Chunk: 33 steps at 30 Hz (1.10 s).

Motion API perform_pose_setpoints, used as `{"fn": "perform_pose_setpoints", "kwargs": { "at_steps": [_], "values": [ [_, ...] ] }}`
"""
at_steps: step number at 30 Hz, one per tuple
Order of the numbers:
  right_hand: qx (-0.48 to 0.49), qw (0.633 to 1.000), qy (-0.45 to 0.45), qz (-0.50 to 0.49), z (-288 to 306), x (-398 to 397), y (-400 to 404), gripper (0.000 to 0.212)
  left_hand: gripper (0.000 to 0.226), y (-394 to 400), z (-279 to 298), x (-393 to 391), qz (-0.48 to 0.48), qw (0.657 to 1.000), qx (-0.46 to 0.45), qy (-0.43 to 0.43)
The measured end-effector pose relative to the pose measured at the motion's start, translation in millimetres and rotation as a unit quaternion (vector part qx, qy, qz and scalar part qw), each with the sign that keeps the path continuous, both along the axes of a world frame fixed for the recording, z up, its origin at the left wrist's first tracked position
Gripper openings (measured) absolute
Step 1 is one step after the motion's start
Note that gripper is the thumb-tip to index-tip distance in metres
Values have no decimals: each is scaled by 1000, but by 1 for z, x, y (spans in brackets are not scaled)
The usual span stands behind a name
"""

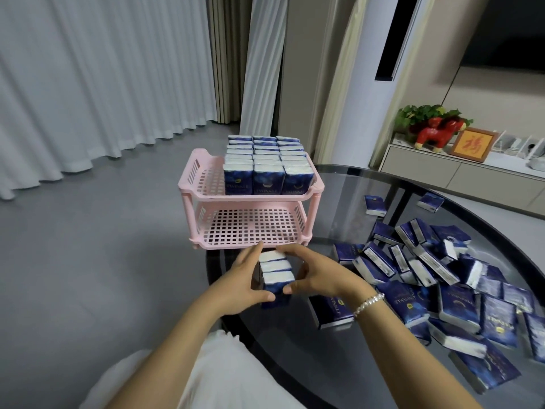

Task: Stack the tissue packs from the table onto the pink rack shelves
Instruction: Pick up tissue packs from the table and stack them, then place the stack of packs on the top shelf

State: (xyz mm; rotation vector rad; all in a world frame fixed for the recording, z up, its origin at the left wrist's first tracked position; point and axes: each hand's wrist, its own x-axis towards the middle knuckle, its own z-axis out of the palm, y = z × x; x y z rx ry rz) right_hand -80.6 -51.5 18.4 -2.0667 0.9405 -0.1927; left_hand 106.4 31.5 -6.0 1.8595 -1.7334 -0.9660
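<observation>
Blue tissue packs (275, 271) upright, row running toward pink rack (250, 231), left hand (246, 276), right hand (317, 274) grip clamped on row

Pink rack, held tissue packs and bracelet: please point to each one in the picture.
pink rack (224, 242): head view, front rim of lower shelf.
held tissue packs (275, 266): head view, white top of middle pack.
bracelet (368, 304): head view, beads on right wrist.

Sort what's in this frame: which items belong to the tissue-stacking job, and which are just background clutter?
Part of the job:
- pink rack, top shelf filled, bottom shelf empty
- row of packs pressed between left hand and right hand
- loose pile of packs on the glass table

Just lying about:
- red horse figurine
- framed picture
- green plant
- curtains
</observation>
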Motion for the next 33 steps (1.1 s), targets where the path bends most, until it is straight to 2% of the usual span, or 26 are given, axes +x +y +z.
{"fn": "perform_pose_setpoints", "kwargs": {
  "at_steps": [5,11,14,19,21,27,33],
  "values": [
    [-8,1000,17,25,-1,4,-1,76,104,6,-1,-9,14,999,6,-32],
    [-21,1000,-10,14,5,7,-2,66,98,7,10,-6,46,998,-36,27],
    [-35,999,-33,17,34,8,2,65,101,8,28,4,55,992,-77,78],
    [-102,992,-45,53,96,19,6,63,78,14,82,25,56,983,-128,119],
    [-120,989,-48,66,120,26,8,63,79,16,104,35,50,979,-148,129],
    [-161,982,-52,89,168,66,-10,67,89,11,160,68,59,975,-178,123],
    [-193,976,-66,81,191,120,-42,69,84,-23,184,112,105,968,-193,120]
  ]
}}
